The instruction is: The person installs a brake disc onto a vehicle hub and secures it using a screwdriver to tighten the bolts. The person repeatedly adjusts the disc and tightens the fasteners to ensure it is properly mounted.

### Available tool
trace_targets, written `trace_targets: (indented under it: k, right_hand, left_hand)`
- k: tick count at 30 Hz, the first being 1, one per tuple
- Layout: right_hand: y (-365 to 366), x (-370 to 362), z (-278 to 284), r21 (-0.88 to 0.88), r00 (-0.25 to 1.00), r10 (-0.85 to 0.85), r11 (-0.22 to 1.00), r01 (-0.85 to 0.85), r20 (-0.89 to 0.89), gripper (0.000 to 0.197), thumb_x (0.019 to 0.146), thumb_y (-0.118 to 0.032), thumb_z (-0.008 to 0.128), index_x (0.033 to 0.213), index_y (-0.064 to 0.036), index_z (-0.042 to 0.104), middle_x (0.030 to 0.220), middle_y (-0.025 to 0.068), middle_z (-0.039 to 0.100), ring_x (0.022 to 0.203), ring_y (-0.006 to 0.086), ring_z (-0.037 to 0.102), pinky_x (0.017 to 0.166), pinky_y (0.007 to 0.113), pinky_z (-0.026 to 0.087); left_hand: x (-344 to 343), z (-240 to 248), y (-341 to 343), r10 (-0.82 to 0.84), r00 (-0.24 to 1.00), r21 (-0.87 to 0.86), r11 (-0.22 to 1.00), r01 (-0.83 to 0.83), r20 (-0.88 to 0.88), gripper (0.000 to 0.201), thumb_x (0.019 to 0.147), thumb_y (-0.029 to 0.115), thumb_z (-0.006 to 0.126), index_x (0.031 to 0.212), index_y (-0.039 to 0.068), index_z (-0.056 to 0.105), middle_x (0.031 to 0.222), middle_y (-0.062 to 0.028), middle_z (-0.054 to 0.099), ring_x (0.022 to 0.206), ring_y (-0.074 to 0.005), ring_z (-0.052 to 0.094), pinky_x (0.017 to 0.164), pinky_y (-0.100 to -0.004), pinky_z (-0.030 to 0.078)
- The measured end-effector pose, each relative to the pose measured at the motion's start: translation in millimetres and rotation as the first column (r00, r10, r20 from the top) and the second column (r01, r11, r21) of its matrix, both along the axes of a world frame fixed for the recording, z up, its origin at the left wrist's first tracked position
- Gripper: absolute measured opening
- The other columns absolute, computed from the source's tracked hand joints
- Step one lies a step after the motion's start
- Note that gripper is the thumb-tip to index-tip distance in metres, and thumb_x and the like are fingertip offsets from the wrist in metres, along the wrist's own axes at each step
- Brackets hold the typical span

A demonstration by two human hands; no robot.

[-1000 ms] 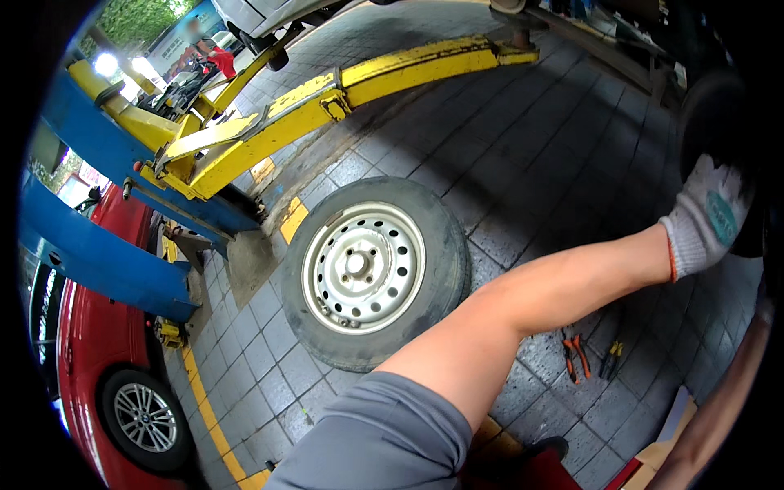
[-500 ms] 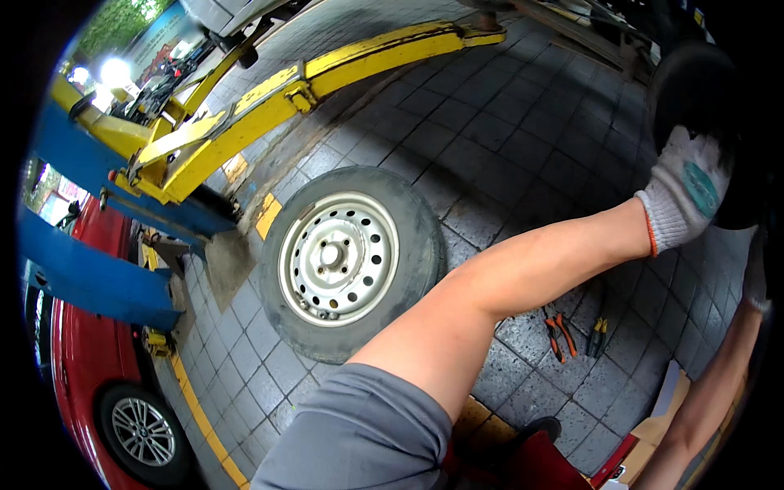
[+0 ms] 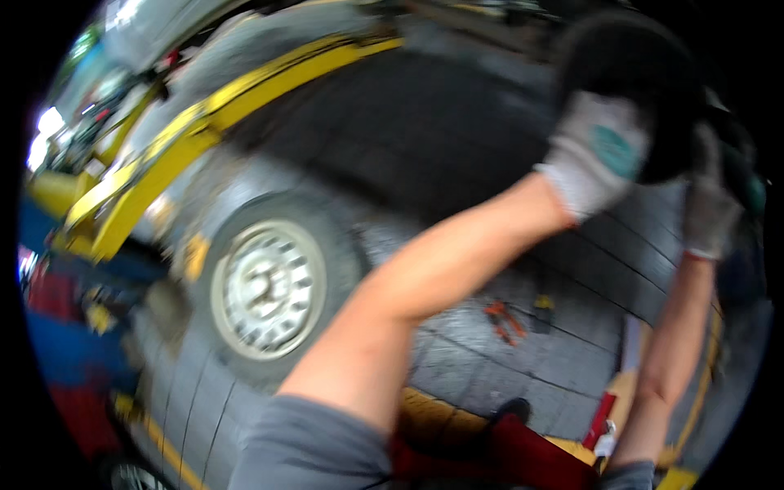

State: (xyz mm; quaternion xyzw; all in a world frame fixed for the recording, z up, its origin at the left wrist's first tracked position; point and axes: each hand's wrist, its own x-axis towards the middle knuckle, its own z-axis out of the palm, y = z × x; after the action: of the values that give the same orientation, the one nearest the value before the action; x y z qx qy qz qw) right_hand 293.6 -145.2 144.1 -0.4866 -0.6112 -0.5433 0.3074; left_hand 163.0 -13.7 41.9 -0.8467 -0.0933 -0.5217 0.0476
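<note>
At the upper right is a dark round part (image 3: 621, 61), in deep shadow; its exact kind does not show. My left hand (image 3: 600, 151), in a whitish knit glove with a green patch, is against its lower edge, and the fingers vanish into the dark. Farther right, my gloved right hand (image 3: 709, 200) is raised beside the same part. Its fingers point upward but are smeared by motion and shadow, so their grip cannot be made out.
A wheel with a silver steel rim (image 3: 269, 286) lies flat on the grey tiled floor. Orange-handled pliers (image 3: 505, 322) and a yellow-and-black hand tool (image 3: 542, 314) lie below my left forearm. A yellow lift arm (image 3: 220, 106) spans the upper left. An opened cardboard box (image 3: 627, 384) sits at lower right.
My view has swung right and blurred, so the wheel and lift arm sit farther left. My right hand, mostly out of view before, now shows raised beside the dark part.
</note>
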Motion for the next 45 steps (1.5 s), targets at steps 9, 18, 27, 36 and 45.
trace_targets:
  k: [9, 18, 27, 36, 45]
  right_hand:
    - [-51.9, -22.0, -38.5, 0.012, 0.577, 0.438, 0.804, -0.595, -0.69, 0.042, 0.092, -0.004, 0.072, 0.132, -0.0034, 0.06, 0.115, 0.0123, 0.071, 0.112, 0.0232, 0.067, 0.095, 0.034, 0.055]
    - [-43.6, -35.2, -57.7, -0.045, 0.794, 0.37, 0.895, -0.444, -0.483, 0.035, 0.092, -0.014, 0.074, 0.122, -0.0019, 0.062, 0.113, 0.0149, 0.069, 0.099, 0.024, 0.069, 0.085, 0.035, 0.059]
    - [-14.9, -35.6, -45.0, -0.092, 0.87, 0.333, 0.916, -0.389, -0.363, 0.023, 0.087, -0.003, 0.079, 0.108, -0.0016, 0.069, 0.11, 0.0118, 0.071, 0.098, 0.0252, 0.07, 0.086, 0.033, 0.056]
    - [3.2, -21.9, -48.1, -0.074, 0.894, 0.305, 0.935, -0.346, -0.329, 0.034, 0.081, -0.005, 0.081, 0.112, -0.0022, 0.069, 0.105, 0.0143, 0.071, 0.093, 0.0306, 0.071, 0.083, 0.037, 0.058]
    - [4.4, -7.8, -62.3, -0.091, 0.844, 0.364, 0.898, -0.43, -0.394, 0.043, 0.083, -0.012, 0.081, 0.123, -0.0038, 0.067, 0.113, 0.0124, 0.071, 0.104, 0.0274, 0.07, 0.093, 0.036, 0.056]
  left_hand:
    - [-12.7, 19.1, 11.1, 0.061, 0.998, 0.108, 0.992, -0.057, -0.035, 0.074, 0.075, 0.037, 0.084, 0.137, 0.005, 0.059, 0.109, -0.0133, 0.068, 0.093, -0.0276, 0.068, 0.073, -0.0421, 0.048]
    - [1.4, -1.3, -10.8, 0.167, 0.974, -0.016, 0.986, -0.166, 0.155, 0.101, 0.067, 0.049, 0.088, 0.143, -0.005, 0.05, 0.117, -0.0232, 0.062, 0.092, -0.0346, 0.062, 0.075, -0.0462, 0.047]
    - [-3.5, 3.3, -14.2, 0.131, 0.988, -0.105, 0.987, -0.121, 0.085, 0.099, 0.07, 0.048, 0.088, 0.146, -0.001, 0.048, 0.118, -0.0217, 0.064, 0.096, -0.036, 0.064, 0.077, -0.0466, 0.048]
    - [-16.1, 18.7, -0.2, 0.024, 1.0, 0.065, 0.998, -0.023, -0.006, 0.09, 0.072, 0.04, 0.087, 0.144, 0.0, 0.051, 0.12, -0.0163, 0.066, 0.102, -0.031, 0.066, 0.078, -0.0455, 0.047]
    - [-12.4, 12.6, -0.5, 0.047, 0.997, 0.049, 0.998, -0.05, 0.064, 0.096, 0.074, 0.042, 0.085, 0.151, 0.0, 0.046, 0.117, -0.0164, 0.067, 0.097, -0.0293, 0.067, 0.075, -0.0443, 0.047]
